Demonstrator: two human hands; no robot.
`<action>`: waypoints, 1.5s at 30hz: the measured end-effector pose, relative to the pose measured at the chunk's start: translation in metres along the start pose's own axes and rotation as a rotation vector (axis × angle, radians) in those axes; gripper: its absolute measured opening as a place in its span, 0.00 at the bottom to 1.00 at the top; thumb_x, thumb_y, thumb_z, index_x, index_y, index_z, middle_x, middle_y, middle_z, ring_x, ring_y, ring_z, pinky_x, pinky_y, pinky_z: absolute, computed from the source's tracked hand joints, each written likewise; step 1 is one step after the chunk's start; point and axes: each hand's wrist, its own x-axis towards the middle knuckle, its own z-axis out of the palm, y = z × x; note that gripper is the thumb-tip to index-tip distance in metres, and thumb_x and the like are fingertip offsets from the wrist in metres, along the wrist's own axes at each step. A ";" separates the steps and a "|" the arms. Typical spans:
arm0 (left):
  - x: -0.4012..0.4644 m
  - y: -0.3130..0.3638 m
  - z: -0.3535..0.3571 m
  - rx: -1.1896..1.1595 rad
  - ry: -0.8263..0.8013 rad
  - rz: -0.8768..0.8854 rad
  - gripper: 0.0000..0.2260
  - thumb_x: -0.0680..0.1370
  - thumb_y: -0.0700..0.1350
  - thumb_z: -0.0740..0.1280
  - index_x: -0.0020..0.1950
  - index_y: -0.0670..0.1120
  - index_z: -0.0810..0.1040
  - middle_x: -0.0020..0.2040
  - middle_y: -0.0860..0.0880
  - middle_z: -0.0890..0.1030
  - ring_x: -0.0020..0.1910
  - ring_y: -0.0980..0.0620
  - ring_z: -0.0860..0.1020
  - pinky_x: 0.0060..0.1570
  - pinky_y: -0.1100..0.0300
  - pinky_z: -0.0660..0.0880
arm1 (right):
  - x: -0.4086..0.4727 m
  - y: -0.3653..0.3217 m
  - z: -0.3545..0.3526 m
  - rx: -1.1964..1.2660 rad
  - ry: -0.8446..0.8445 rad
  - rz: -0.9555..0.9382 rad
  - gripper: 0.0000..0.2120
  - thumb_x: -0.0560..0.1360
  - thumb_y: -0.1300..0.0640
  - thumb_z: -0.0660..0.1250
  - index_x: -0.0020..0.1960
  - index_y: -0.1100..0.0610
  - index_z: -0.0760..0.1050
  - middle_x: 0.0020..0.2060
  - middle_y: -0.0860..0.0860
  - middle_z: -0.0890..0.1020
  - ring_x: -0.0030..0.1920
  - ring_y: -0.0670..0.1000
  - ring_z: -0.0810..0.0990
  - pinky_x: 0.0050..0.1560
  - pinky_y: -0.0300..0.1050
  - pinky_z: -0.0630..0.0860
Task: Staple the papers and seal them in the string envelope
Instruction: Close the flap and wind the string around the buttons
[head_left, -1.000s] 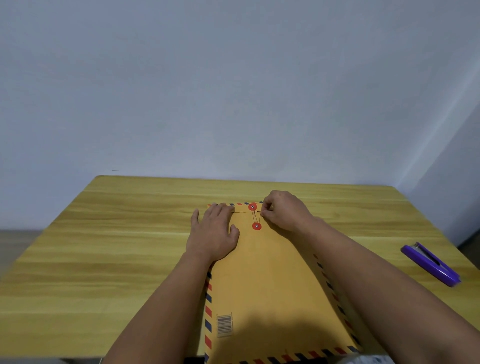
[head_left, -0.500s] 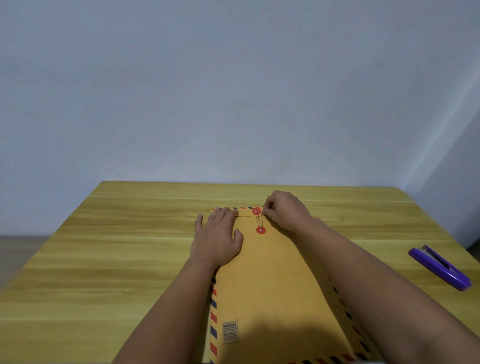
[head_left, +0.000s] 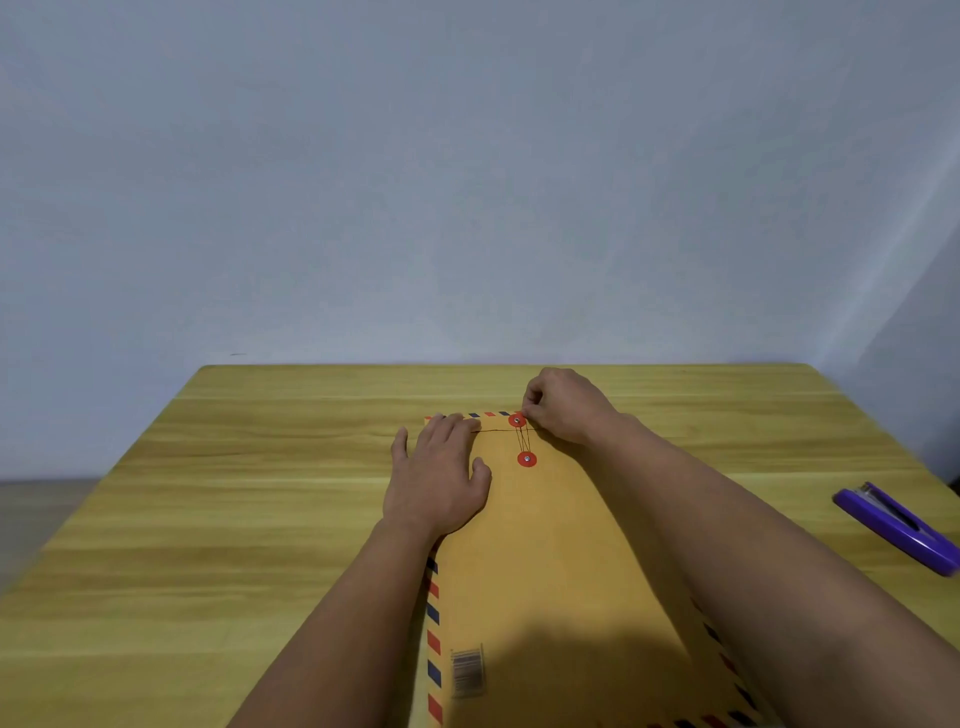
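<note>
The envelope (head_left: 545, 561) lies flat on the counter (head_left: 234, 493), flap at the far end. The left hand (head_left: 439, 473) presses it flat with straight fingers — the right hand (head_left: 563, 408) pinches the string (head_left: 522, 439) beside the far red button (head_left: 517, 420). A purple stapler (head_left: 896, 527) lies well to the right.

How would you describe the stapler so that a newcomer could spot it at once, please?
Start at the wooden table and go to its right edge, well away from the envelope and both hands. The stapler lies there alone, glossy purple and long, the only purple thing in view.
</note>
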 end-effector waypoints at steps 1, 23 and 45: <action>0.000 0.000 0.000 0.001 0.000 0.000 0.24 0.79 0.55 0.55 0.75 0.56 0.63 0.77 0.56 0.65 0.80 0.54 0.55 0.78 0.39 0.46 | 0.002 -0.001 -0.001 -0.009 -0.017 -0.012 0.06 0.80 0.53 0.72 0.48 0.54 0.85 0.46 0.47 0.83 0.48 0.49 0.81 0.47 0.47 0.80; 0.001 0.000 -0.003 0.034 -0.044 0.015 0.23 0.80 0.55 0.53 0.76 0.62 0.63 0.78 0.55 0.63 0.80 0.52 0.53 0.77 0.37 0.44 | 0.016 -0.004 -0.012 -0.135 -0.154 -0.205 0.09 0.84 0.53 0.66 0.53 0.56 0.82 0.53 0.51 0.80 0.52 0.53 0.80 0.54 0.51 0.80; 0.000 -0.001 0.001 0.047 -0.023 0.011 0.23 0.79 0.55 0.53 0.74 0.62 0.65 0.78 0.55 0.63 0.80 0.52 0.52 0.77 0.38 0.45 | 0.010 -0.007 -0.010 -0.072 -0.075 -0.070 0.06 0.80 0.52 0.70 0.49 0.53 0.82 0.46 0.47 0.82 0.49 0.51 0.82 0.48 0.49 0.81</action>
